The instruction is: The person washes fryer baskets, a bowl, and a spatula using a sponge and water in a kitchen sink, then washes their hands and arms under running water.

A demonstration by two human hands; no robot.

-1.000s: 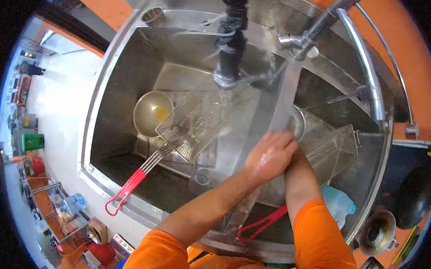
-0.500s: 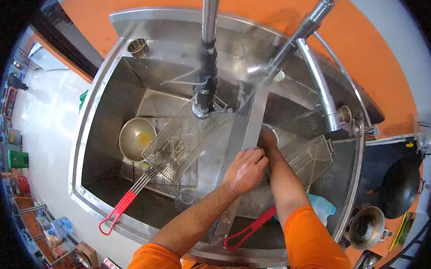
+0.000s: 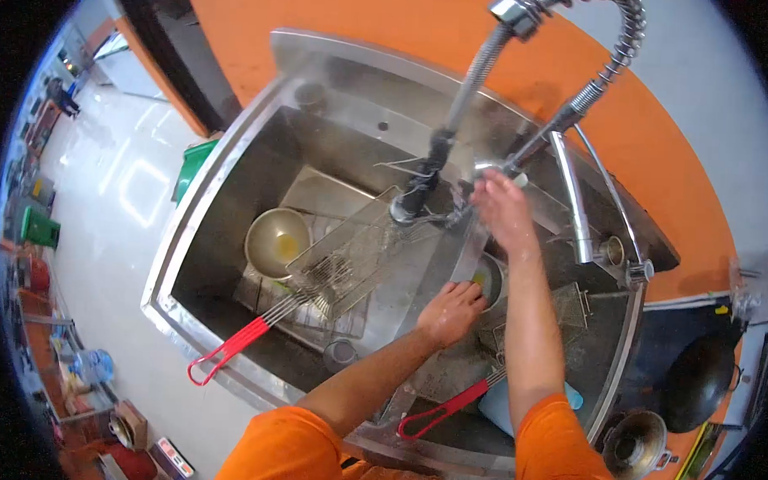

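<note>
My left hand (image 3: 453, 313) is closed, with its fingers curled at the near rim of a round bowl (image 3: 489, 276) in the right basin. Only part of that bowl shows; something yellow-green is inside it. My right hand (image 3: 505, 212) is raised above the divider, close to the tap base, its fingers smeared by motion. Under my right forearm, a wire fry basket (image 3: 568, 310) with a red handle (image 3: 446, 411) lies in the right basin. A second fry basket (image 3: 362, 252) with a red handle (image 3: 236, 349) rests slantwise in the left basin.
A pale bowl (image 3: 270, 232) with yellowish liquid and a cup (image 3: 340, 354) are in the left basin. A black spray hose (image 3: 424, 178) hangs over the middle. A light-blue container (image 3: 501, 405) lies front right. A wok (image 3: 700, 382) and a pot (image 3: 635, 448) stand outside the sink.
My right hand has come out of the bowl in the right basin and risen toward the tap. My left hand stays near the divider. The whole view has shifted and turned.
</note>
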